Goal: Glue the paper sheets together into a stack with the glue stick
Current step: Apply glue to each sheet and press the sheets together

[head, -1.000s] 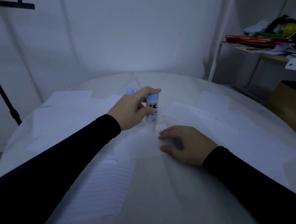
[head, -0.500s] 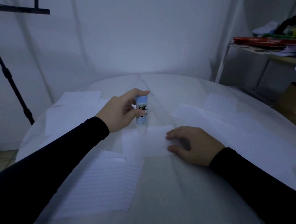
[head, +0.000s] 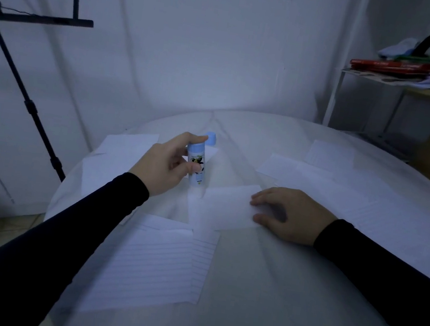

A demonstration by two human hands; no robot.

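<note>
The left hand [head: 162, 167] reaches in from the near left on a long black sleeve [head: 69, 225], the forearm angled up toward the middle of the desk [head: 259, 292]. Its fingers and thumb are curled round the glue stick [head: 196, 167], which stands nearly upright with its lower tip down at the left corner of a small white sheet [head: 225, 208]; whether the tip actually touches the paper is hard to tell in the dim light. Just behind the stick, a light blue cap [head: 211, 138] shows beside the index fingertip.

The right hand [head: 289, 213] comes in from the right and lies palm down, fingers straight and together, pressing the right end of that same small sheet flat against the desk. The thumb rests along the sheet's near edge. The two hands are well apart, one at each end of the sheet.

More paper lies scattered around: lined sheets [head: 151, 266] overlapping on the near side, blank sheets [head: 125, 148] to the far left beneath the left wrist, and further sheets [head: 342, 185] spread to the right and far right.
</note>
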